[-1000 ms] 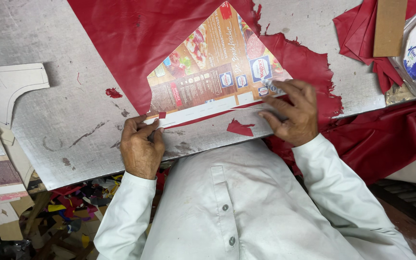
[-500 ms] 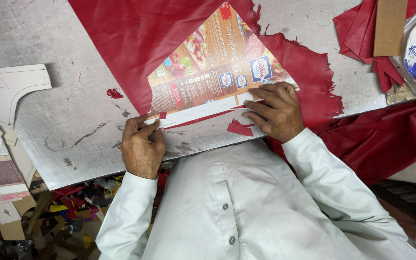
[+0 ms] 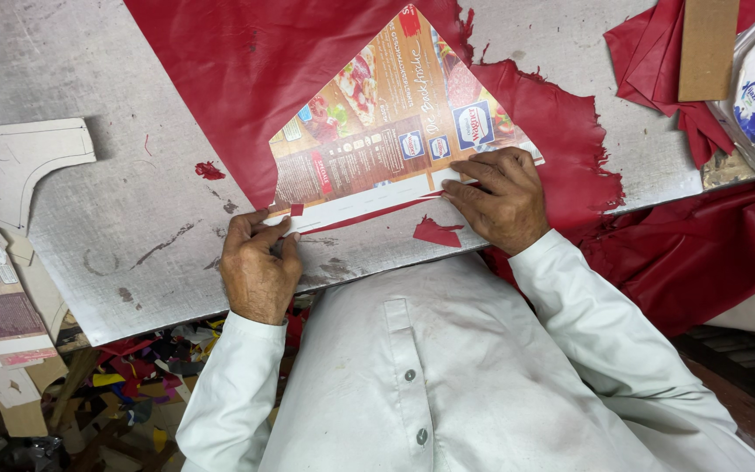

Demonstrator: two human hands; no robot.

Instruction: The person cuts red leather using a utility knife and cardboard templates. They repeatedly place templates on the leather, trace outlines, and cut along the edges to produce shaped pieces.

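A printed cardboard template (image 3: 395, 131), triangular and covered in colourful packaging print, is being held flat on a red leather sheet (image 3: 246, 79) spread over the grey worktable (image 3: 89, 218), toward twelve o'clock from the person. At its eight o'clock corner, the left hand (image 3: 259, 267) is being kept curled, fingertips pinched onto the pale lower edge. At four o'clock, the right hand (image 3: 500, 197) is being pressed down, fingers together and bent over the edge. A small red scrap (image 3: 436, 232) is lying between the hands.
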